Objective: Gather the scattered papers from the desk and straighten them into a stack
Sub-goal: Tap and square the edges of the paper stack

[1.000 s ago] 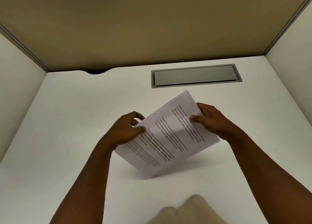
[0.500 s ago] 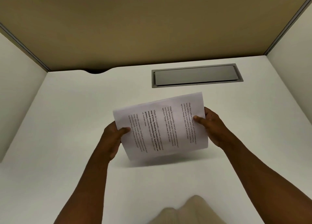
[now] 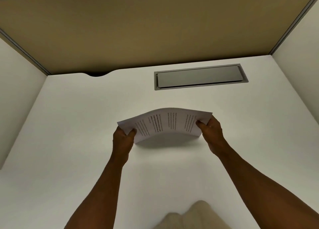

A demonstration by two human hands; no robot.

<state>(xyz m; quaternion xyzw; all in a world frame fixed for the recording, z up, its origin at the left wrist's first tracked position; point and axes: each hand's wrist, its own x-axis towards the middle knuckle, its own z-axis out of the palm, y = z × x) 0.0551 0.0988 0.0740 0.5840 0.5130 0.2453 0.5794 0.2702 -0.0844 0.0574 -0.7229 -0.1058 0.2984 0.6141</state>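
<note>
Evidently light and limp, the papers [image 3: 165,125] bow upward just above the desk [image 3: 69,125], pinched at opposite short edges by the left hand [image 3: 122,139] and right hand [image 3: 211,132], the sensible hold for squaring.

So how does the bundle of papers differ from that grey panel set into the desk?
The papers are white with printed lines of text; the grey panel is plain.
The papers bow upward in the middle, while the panel lies flat and flush in the desk.
The papers are gripped at their ends by the left hand and right hand; nothing touches the panel.
Both are rectangular, long side running left to right.
</note>
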